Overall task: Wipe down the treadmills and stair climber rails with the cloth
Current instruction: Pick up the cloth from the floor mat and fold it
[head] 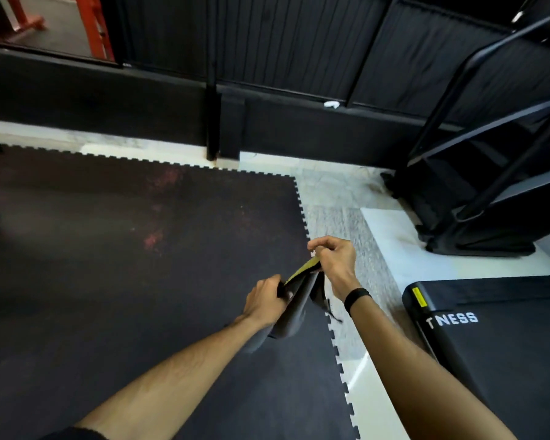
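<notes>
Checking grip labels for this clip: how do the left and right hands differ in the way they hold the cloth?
The left hand grips the cloth lower, fingers wrapped round its folded edge; the right hand pinches the top corner higher up. The right wrist wears a black band; the left is bare. Both hold it above the floor mat.

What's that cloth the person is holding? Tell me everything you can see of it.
The cloth is dark grey, with a yellow-green strip showing along its top fold. It looks soft and thin, and hangs folded in loose drapes. It is held in the air above the edge of the black puzzle-edged floor mat, touching nothing else. The left hand grips its lower left edge, and the right hand pinches its upper corner, stretching the top edge between them.
</notes>
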